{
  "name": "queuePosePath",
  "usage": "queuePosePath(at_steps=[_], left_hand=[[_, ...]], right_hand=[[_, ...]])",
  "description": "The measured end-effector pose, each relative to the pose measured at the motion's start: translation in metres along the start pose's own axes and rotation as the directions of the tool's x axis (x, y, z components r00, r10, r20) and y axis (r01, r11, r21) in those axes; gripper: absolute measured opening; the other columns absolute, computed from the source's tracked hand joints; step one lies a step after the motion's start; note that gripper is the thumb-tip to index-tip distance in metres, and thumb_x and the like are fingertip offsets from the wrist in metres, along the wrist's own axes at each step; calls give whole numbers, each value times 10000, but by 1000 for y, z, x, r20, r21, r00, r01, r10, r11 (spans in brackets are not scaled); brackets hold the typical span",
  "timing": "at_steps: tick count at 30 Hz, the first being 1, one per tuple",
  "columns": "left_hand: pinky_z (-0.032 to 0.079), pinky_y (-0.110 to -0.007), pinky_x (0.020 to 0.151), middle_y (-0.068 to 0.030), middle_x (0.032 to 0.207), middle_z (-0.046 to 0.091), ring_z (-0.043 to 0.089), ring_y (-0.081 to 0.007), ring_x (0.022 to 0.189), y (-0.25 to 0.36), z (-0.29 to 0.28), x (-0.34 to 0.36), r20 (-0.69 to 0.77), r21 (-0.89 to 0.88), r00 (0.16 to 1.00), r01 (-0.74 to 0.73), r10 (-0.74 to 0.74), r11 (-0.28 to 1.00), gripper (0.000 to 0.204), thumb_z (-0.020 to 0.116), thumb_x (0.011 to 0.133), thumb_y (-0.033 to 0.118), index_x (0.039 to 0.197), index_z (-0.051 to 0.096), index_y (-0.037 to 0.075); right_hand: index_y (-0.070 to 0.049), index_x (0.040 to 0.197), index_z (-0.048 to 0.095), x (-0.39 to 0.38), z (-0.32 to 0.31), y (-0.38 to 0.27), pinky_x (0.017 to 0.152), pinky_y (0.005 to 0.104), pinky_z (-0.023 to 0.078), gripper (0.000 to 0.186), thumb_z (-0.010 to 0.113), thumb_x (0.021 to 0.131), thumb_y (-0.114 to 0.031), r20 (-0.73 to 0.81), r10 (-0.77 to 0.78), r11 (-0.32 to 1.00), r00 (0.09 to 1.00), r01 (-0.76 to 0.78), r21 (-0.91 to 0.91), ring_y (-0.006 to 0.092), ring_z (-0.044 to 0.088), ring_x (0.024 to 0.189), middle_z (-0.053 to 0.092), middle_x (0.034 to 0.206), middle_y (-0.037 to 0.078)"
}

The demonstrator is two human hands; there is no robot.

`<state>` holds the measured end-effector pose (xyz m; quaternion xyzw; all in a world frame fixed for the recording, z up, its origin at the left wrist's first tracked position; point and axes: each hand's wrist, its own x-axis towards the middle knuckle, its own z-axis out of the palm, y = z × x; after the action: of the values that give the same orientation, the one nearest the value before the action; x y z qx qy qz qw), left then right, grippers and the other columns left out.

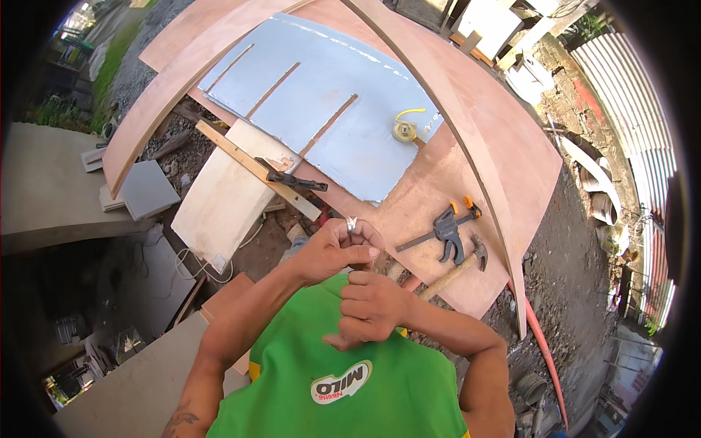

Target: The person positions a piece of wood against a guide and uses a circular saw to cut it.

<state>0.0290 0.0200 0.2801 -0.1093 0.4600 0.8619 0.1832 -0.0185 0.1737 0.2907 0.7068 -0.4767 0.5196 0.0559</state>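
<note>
My left hand (337,252) is raised in front of my green shirt, fingers curled and thumb pressed inward, a ring showing on one finger. Just below it my right hand (370,306) is closed, its fingers folded toward the palm. The two hands nearly touch. Whatever they hold, if anything, is too small or hidden to name. Ahead lies a light blue board (328,69) with several brown slots, and a yellow tape measure (404,131) on it. To the right of my hands a black and orange bar clamp (447,232) and a wooden-handled hammer (453,277) rest on plywood (412,208).
Curved wooden strips (475,164) arch over the plywood on both sides. A second clamp (288,177) grips a wooden batten (234,153) over a pale panel (219,193). A red hose (544,343) runs along the ground at right, near a corrugated metal sheet (631,95).
</note>
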Motion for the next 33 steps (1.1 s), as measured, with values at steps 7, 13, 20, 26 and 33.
queuePosePath(at_steps=[7, 13, 20, 26, 33], left_hand=[[537, -296, 782, -77, 902, 679, 648, -135, 833, -15, -34, -24, -353, 226, 916, -114, 190, 967, 217, 597, 930, 42, 1122, 636, -52], [481, -251, 566, -45, 726, 662, 585, -95, 604, -88, -127, -124, -738, 530, 616, 279, 274, 801, 178, 707, 883, 128, 893, 682, -48], [476, -270, 454, -72, 617, 614, 580, -119, 513, -226, -170, -291, -964, 237, 242, 589, 111, 772, 282, 741, 871, 172, 718, 579, 0], [482, -281, 435, -101, 599, 612, 601, -129, 516, -339, -141, -395, -996, 86, 51, 687, 70, 722, 239, 665, 879, 54, 682, 541, 1], [544, -286, 487, -103, 708, 651, 618, -134, 564, -319, -114, -345, -998, 51, 42, 401, 38, 914, 197, 653, 896, 68, 747, 555, -17]], right_hand=[[-60, 755, 516, -63, 9, 21, 596, 374, 413, 346, 781, 760, -283, 21, 542, 831, 840, -532, -163, 263, 540, 683, 488, 717, 50], [78, 1457, 262, -255, -10, 61, 958, 511, 485, 1021, 813, 757, -421, -279, 937, -347, -211, -662, -664, 494, 506, 1177, 456, 1287, 310], [87, 1423, 300, -351, -46, 81, 1029, 521, 438, 1025, 836, 741, -458, -336, 857, -515, -390, -652, -556, 481, 473, 1266, 461, 1355, 328], [93, 1315, 409, -348, -67, 89, 975, 515, 488, 901, 831, 723, -441, -262, 858, -510, -442, -673, -535, 465, 566, 1188, 541, 1293, 323], [88, 1090, 517, -329, -76, 91, 779, 477, 557, 576, 732, 758, -330, -352, 903, -402, -246, -772, -492, 393, 680, 926, 658, 994, 286]])
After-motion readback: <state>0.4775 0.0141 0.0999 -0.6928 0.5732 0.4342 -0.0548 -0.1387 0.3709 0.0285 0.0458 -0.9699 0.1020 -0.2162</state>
